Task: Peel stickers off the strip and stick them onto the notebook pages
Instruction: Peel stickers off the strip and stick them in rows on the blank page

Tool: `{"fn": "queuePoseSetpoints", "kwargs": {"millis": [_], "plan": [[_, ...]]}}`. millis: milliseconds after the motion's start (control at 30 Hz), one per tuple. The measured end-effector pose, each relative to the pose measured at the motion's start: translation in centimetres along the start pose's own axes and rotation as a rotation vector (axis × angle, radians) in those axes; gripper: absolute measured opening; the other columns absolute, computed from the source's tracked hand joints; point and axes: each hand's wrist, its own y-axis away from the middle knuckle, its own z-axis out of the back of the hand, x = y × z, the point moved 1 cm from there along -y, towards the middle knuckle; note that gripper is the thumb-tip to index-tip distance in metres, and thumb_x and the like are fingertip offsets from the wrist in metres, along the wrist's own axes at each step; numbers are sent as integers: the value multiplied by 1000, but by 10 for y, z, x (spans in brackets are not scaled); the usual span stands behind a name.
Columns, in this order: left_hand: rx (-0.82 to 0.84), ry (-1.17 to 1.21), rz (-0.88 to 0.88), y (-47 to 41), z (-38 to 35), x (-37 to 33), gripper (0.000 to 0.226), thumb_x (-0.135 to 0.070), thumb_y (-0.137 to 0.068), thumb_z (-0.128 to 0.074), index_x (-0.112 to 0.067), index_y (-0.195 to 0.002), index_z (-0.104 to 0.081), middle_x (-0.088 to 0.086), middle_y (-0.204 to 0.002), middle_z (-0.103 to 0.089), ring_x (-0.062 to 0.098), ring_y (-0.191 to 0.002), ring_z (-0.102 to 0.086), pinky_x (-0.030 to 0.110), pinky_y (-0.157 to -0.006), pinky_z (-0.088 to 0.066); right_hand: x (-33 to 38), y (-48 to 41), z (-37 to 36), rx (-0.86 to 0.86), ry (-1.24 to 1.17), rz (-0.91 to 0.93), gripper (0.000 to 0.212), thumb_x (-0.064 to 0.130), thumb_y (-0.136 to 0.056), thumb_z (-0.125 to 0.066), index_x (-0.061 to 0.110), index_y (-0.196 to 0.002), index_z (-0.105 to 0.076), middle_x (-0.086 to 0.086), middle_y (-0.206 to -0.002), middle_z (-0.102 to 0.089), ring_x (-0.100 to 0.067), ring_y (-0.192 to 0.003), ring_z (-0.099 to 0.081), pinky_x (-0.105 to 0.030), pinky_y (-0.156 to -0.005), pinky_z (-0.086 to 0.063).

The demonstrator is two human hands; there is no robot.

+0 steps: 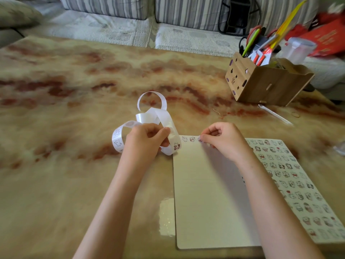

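Right now the next sticker waits on the strip (149, 120), curled in loops in the left hand (147, 141), which pinches it between thumb and fingers just left of the notebook (209, 193). Nearer the page, the right hand (222, 141) presses its closed fingertips on a sticker (200, 139) at the left page's top edge, third in a row running rightward.

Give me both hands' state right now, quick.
Left hand: closed, holding the sticker strip.
Right hand: fingers pinched, pressing a sticker onto the notebook page.
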Motion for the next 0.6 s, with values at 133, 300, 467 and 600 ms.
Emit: {"fn": "queuePoseSetpoints", "kwargs": {"millis": [133,300,467,600], "plan": [[0,4,1,0,0,1,19,-24,-90,-60,-13,-77,-71,1,-73,-73,23,-84,-70,32,-74,-53,-1,-1,-3,-35,34,37,13,6,-77,-71,16,-71,-66,-3,-67,-65,-12,-57,-52,-26,-59,-41],[0,7,2,0,0,1,19,-24,-89,-60,-12,-80,-71,0,-73,-73,21,-83,-70,26,-70,-50,-4,0,-2,-58,93,72,11,14,-77,-76,18,-74,-67,4,-66,-58,-8,-56,-47,-24,-56,-35],[7,-2,1,0,0,2,19,-26,-89,-60,-13,-80,-72,-1,-74,-73,20,-84,-70,21,-63,-44,-6,-4,-1,-67,127,67,13,11,-83,-70,22,-86,-65,7,-75,-58,-5,-59,-47,-23,-61,-38],[5,-2,3,0,-1,2,19,-26,-89,-60,-14,-80,-72,-1,-74,-73,22,-85,-70,22,-63,-44,-7,-4,-1,-75,163,59,14,8,-87,-63,18,-80,-70,11,-61,-52,-3,-54,-45,-14,-52,-32]]}}
